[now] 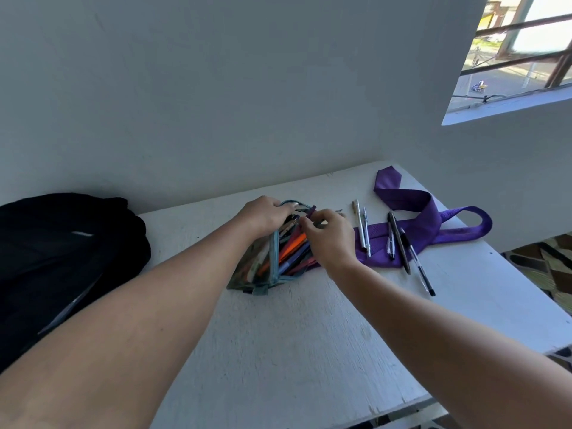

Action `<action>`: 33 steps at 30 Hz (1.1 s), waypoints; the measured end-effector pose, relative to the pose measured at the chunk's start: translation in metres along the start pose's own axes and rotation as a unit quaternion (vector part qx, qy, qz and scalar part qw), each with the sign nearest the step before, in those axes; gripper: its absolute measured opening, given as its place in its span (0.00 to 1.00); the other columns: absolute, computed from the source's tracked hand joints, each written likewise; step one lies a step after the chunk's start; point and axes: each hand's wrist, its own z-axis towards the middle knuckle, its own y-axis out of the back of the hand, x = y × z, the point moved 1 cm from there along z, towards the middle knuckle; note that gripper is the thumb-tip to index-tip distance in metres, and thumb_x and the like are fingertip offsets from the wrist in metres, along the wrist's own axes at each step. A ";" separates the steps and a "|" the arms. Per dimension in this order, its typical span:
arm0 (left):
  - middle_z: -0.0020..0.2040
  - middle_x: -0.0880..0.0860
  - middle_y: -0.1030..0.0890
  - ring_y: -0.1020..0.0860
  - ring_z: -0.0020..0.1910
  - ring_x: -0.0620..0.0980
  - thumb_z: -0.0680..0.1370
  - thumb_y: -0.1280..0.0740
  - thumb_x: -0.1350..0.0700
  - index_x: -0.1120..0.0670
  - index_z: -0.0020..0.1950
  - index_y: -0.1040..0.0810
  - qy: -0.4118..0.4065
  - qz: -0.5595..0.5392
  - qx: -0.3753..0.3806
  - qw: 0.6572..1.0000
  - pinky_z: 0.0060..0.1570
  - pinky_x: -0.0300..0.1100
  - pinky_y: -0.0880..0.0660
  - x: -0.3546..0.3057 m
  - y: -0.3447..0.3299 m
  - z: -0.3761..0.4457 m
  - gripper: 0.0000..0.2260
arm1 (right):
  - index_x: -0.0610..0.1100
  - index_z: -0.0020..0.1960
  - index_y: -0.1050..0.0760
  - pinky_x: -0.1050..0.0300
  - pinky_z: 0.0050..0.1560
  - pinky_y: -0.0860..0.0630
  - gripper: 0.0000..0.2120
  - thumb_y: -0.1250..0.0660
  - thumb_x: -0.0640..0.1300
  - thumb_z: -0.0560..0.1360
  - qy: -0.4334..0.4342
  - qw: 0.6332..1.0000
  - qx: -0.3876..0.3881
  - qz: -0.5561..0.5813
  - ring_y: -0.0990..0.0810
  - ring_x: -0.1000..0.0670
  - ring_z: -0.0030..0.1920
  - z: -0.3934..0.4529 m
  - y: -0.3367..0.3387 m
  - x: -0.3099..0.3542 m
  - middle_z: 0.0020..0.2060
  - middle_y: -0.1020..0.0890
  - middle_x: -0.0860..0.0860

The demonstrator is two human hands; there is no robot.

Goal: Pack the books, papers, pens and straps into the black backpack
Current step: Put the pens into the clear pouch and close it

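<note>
Under both hands, pouch (272,258) mouth hidden

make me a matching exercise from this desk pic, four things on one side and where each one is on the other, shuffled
Things:
1. backpack
2. pencil case
3. purple strap
4. loose pens

Places:
A. lying across the strap
B. far left of the table
C. right part of the table, under the pens
D. middle of the table, between both hands

Pairs: 1-B, 2-D, 3-C, 4-A
</note>
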 end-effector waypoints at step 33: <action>0.38 0.52 0.18 0.20 0.44 0.55 0.82 0.36 0.47 0.53 0.43 0.17 -0.054 0.005 -0.078 0.995 0.46 0.47 0.23 -0.014 -0.007 0.010 0.14 | 0.42 0.41 0.24 0.47 0.42 0.19 0.13 0.34 0.46 0.83 -0.122 0.973 0.122 0.151 0.22 0.50 0.29 0.014 -0.017 0.002 0.32 0.21 0.46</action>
